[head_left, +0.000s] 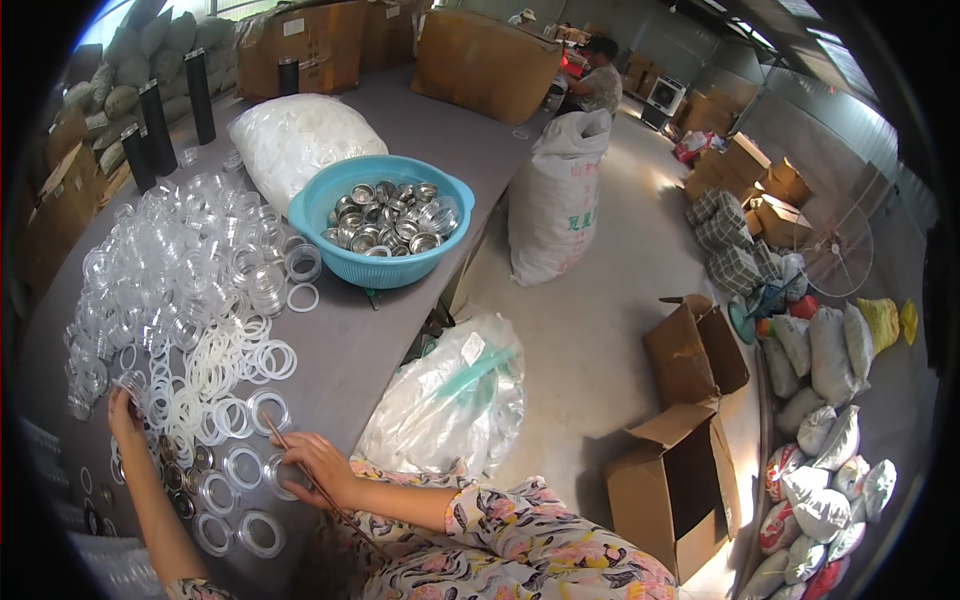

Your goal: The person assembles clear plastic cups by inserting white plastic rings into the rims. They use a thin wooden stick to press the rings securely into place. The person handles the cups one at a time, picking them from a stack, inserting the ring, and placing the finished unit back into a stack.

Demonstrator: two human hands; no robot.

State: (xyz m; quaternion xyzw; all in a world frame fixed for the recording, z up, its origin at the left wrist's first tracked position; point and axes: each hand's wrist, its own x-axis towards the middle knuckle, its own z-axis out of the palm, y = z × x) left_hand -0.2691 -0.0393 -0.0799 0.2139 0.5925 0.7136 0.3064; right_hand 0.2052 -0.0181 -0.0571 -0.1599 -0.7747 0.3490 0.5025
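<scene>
At the table's left, my left hand [126,416] pinches a clear plastic ring-shaped piece [131,386] at the edge of the pile. My right hand [324,470] is closed around a thin brown stick [275,431], its tip pointing away from me over the rings. Fingers of this hand also lie by a clear ring [276,474]; whether they grip it I cannot tell. Between my hands lie several clear rings [244,467] and a few metal caps [183,478]. Flat translucent white gaskets [196,372] are heaped just beyond, against a large pile of clear plastic pieces [190,270].
A blue basket [345,265] of metal caps stands beyond the rings, beside a full white plastic bag [300,140]. Black cylinders [199,97] rise at the far left. Right of the table are a white sack [560,200], a clear bag [450,400] and open cardboard boxes [650,490].
</scene>
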